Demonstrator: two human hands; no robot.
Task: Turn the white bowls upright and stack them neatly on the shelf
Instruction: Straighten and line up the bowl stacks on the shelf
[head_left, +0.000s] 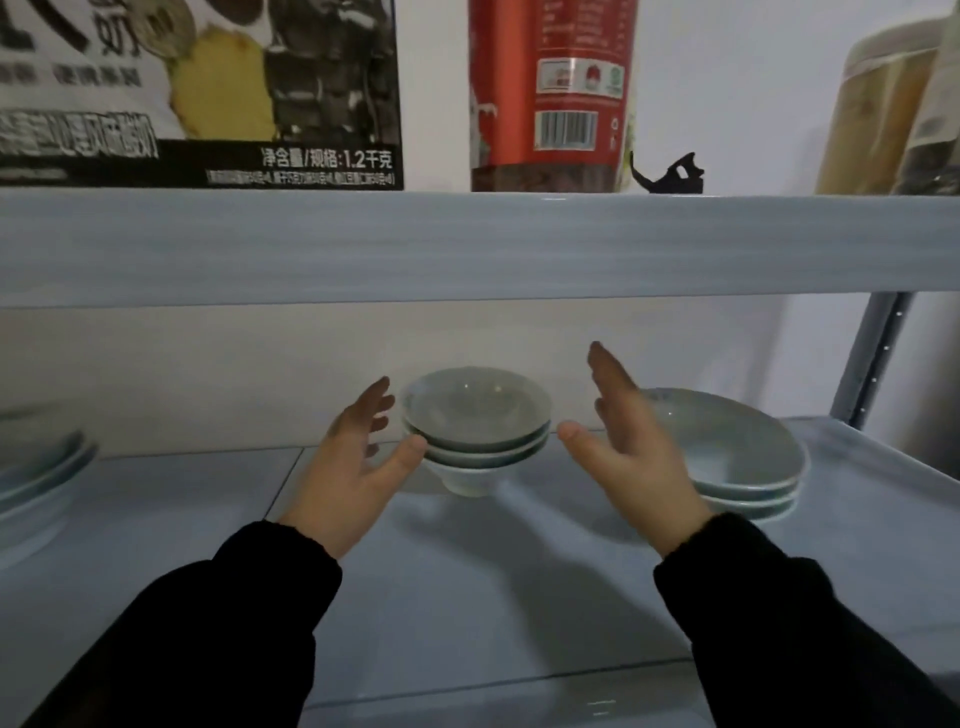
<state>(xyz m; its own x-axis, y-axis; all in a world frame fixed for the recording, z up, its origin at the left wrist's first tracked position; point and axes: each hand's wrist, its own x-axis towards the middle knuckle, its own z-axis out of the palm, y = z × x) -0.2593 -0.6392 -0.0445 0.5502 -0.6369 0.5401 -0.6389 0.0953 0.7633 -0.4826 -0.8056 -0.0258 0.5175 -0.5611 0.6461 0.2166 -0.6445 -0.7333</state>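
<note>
A stack of three small white bowls (478, 415) stands upright at the middle back of the pale grey shelf (467, 597). My left hand (358, 462) is open at the stack's left side, its thumb tip touching or almost touching the lower rims. My right hand (628, 441) is open to the right of the stack, fingers spread, a clear gap between its thumb and the bowls. Both wrists wear black sleeves. Behind my right hand sits a stack of wider white bowls (737, 457), upright, partly hidden by that hand.
More white dishes (36, 467) are stacked at the left edge. The upper shelf board (467, 244) hangs low overhead, carrying a printed carton (197, 88), a red package (550, 88) and a black clip (670, 176). A metal upright (872, 358) stands at the right.
</note>
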